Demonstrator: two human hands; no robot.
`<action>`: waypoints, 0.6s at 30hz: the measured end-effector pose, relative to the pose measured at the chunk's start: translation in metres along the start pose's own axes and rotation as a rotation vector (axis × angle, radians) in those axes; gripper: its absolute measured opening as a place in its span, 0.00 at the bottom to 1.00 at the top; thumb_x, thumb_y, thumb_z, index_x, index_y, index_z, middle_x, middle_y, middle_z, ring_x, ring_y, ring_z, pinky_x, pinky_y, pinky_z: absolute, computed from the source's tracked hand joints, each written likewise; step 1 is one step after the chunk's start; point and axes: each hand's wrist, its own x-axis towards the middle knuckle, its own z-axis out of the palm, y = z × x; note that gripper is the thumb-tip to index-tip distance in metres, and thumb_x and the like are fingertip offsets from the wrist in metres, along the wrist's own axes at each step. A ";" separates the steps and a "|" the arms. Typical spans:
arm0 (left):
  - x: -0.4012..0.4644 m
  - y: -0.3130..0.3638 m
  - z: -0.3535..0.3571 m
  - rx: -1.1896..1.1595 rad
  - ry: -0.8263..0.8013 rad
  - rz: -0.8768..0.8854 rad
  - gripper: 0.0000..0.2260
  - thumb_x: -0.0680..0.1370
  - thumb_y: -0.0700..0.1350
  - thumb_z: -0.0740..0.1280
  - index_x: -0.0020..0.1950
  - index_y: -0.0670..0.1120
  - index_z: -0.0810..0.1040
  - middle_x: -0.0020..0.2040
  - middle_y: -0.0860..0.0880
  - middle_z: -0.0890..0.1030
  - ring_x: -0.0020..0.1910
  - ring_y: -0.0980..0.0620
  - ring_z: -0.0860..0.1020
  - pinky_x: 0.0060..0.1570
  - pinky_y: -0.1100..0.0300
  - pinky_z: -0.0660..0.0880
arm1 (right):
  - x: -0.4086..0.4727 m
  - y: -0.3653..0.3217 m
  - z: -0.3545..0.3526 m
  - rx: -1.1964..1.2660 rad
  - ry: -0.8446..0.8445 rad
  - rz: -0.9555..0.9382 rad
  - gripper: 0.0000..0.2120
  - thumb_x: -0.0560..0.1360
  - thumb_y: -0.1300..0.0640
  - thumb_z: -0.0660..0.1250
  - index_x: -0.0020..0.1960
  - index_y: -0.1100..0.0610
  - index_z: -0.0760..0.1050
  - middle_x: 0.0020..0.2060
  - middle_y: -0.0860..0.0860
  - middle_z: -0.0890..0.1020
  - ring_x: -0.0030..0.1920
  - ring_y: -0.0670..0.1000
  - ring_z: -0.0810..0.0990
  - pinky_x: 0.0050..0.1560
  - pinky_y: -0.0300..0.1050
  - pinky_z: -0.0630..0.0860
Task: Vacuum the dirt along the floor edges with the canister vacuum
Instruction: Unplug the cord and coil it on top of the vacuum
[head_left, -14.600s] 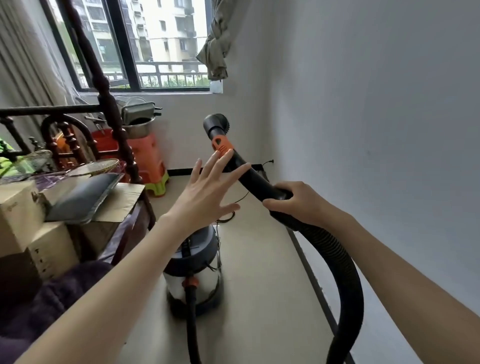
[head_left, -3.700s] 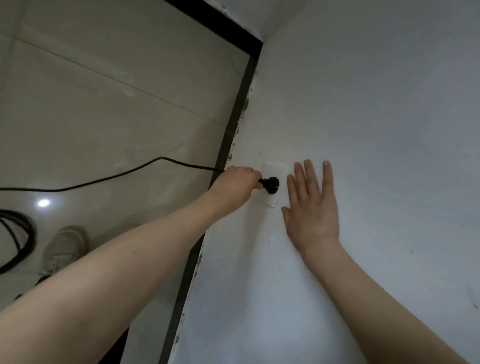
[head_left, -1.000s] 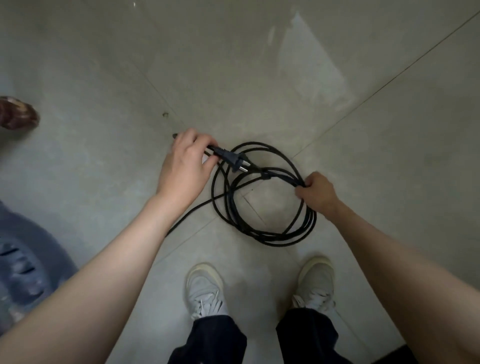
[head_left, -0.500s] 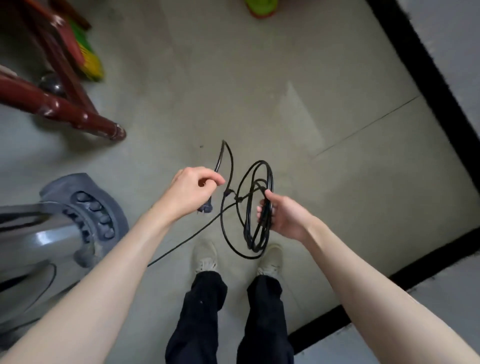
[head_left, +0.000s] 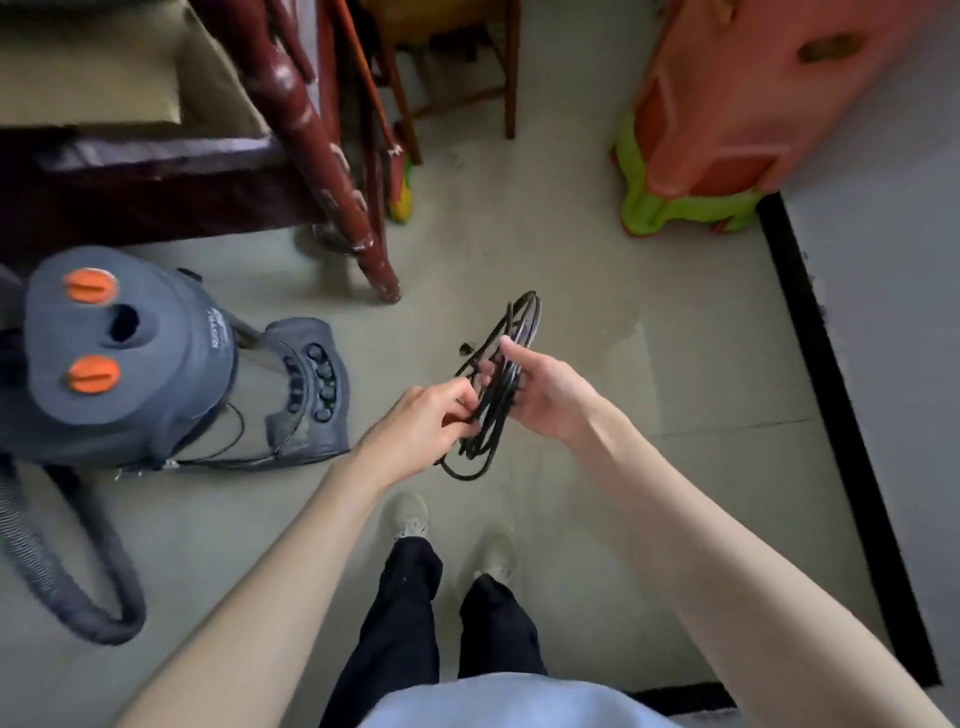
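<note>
— Fingers of the left hand (head_left: 422, 422): what are they doing?
— Curled round the black cord (head_left: 493, 395), pinching strands of the coil at its left side.
— And the right hand (head_left: 545, 397)?
— Its palm faces up under the coil. The thumb lies across the top of the loops and the fingers (head_left: 511, 408) bend round them from below, so the bundle is gripped there too. Both hands hold it in the air above the floor (head_left: 649, 467).
— Where is the vacuum (head_left: 156, 364)?
— On the floor to the left, well apart from the hands. It is grey, with two orange knobs on top, and its ribbed hose (head_left: 57, 582) curves along the floor at the lower left. A thin strand of cord runs along its base.
— What else is near?
— A dark red post (head_left: 332, 166) of wooden furniture stands just behind the vacuum. An orange and green stool (head_left: 727, 130) sits in the far right corner by the black skirting (head_left: 831, 395). The person's two shoes show below the hands.
</note>
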 end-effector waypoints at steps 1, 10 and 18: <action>-0.010 0.001 -0.007 0.004 0.031 0.010 0.06 0.75 0.39 0.70 0.48 0.48 0.75 0.47 0.52 0.85 0.47 0.57 0.81 0.50 0.61 0.74 | -0.007 -0.005 0.013 -0.050 -0.012 -0.011 0.07 0.81 0.58 0.63 0.46 0.60 0.74 0.40 0.54 0.80 0.39 0.51 0.79 0.43 0.41 0.77; -0.108 -0.019 -0.104 0.069 0.540 -0.033 0.07 0.75 0.42 0.71 0.52 0.48 0.77 0.45 0.53 0.80 0.48 0.48 0.79 0.44 0.60 0.72 | -0.071 -0.035 0.160 -0.942 -0.140 -0.288 0.11 0.77 0.68 0.62 0.36 0.61 0.70 0.31 0.57 0.71 0.29 0.52 0.69 0.32 0.44 0.71; -0.191 -0.050 -0.248 0.135 0.521 0.092 0.39 0.70 0.48 0.76 0.76 0.54 0.59 0.75 0.50 0.62 0.75 0.51 0.58 0.72 0.53 0.58 | -0.129 -0.020 0.319 -1.779 -0.329 -0.618 0.09 0.71 0.54 0.72 0.42 0.59 0.78 0.39 0.57 0.83 0.36 0.51 0.79 0.47 0.52 0.79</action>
